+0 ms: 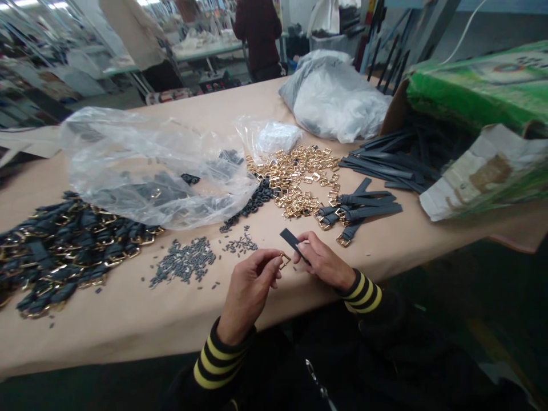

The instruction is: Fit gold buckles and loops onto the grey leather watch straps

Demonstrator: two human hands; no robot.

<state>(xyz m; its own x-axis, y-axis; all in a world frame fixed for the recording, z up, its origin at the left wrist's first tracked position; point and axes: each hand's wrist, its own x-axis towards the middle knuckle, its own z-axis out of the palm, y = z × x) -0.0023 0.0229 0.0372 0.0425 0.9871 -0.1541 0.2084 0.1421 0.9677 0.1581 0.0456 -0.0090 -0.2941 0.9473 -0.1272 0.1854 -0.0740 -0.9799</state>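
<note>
Between the thumb and fingers of my left hand (253, 285) is a gold buckle (285, 260). My right hand (324, 260) grips a short dark strap (291, 240), whose free end points up and to the left. The buckle and the strap are close together but look apart, above the front part of the table. Beyond my hands lies a heap of loose gold buckles (299, 171). Right of that heap sit several dark straps with buckles fitted (359, 210). Small dark pieces (184, 260) are scattered to the left of my left hand.
A large pile of buckled dark straps (81, 245) covers the table's left side. Clear plastic bags (158, 160) lie behind it. Plain straps (394, 157) spill from a green carton (479, 91) at the right. A stuffed bag (338, 97) stands at the back. Two people are beyond the table.
</note>
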